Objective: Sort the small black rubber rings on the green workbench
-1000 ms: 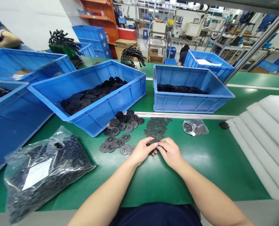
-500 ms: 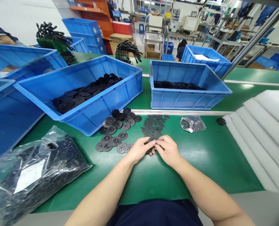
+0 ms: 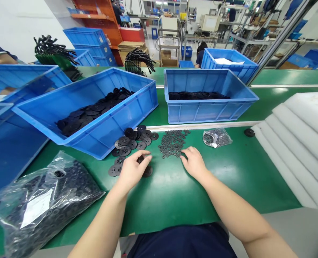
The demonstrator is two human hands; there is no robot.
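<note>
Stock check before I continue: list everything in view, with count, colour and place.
Discs: many, black, centre-left
Small rings: many, dark grey, centre
Small bag: one, clear, right of rings
Large bag: one, clear, labelled, left
Front bins: two, blue, behind discs and rings
Other bins: several, blue, left, background
Foam sheets: several, white, right
Round part: one, black, beside foam
Cable bundles: two, black, behind bins
Bench: one, green, underneath
Racks: several, orange or grey, cluttered background
Co-workers: at least two, dark clothing, beyond bench
Left hand: one, bare, at discs
Right hand: one, bare, at rings' edge
</note>
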